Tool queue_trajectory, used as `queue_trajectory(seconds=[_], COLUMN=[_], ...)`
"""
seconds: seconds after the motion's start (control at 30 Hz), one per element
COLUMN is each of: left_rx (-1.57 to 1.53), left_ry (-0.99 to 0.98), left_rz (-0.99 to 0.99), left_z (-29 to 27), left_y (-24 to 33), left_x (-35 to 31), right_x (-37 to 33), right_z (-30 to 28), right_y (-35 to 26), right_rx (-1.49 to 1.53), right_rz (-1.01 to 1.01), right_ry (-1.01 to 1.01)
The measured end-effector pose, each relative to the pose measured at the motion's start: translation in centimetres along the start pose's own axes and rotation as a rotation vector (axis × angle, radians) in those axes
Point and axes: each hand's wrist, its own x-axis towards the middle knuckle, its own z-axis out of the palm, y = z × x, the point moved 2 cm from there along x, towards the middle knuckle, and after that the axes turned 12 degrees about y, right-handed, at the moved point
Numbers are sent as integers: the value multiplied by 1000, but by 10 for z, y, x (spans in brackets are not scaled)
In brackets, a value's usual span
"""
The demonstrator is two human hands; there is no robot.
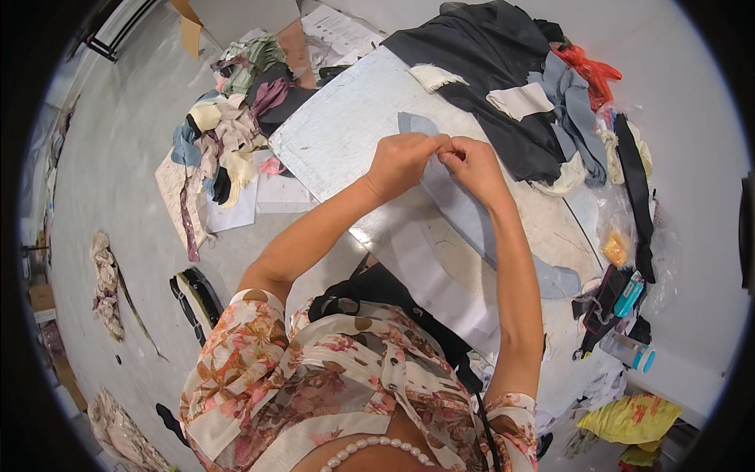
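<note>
Over a pale tabletop (338,130), my left hand (403,163) and my right hand (476,164) meet with their fingertips pinched together. Between them they grip the edge of a long, curved blue-grey fabric strip (458,203). One end of the strip sticks out beyond my fingers, and its wide other end lies at the right, past my right forearm. The exact spot under my fingertips is hidden. A curved white piece (440,271), paper or cloth, lies nearer to me, beside the strip.
Black fabric (480,59) is heaped at the far right of the table, with a folded white piece (521,101) on it. Blue-grey scraps (578,102) and a red plastic bag (591,75) lie beyond. Mixed cloth scraps (236,134) pile up at the left. A yellow bag (629,417) sits lower right.
</note>
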Motion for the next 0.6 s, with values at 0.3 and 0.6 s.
queue_trajectory(seconds=[0.3,0.6], left_rx=[72,92], left_ry=[63,117], left_rz=[66,142], left_z=[-1,-10], left_y=[-12,-18], left_x=[-2,-6], right_x=[3,1], right_z=[-1,-5], right_y=[-12,-3], right_rx=[143,-261], right_rz=[182,-72], right_ry=[27,225])
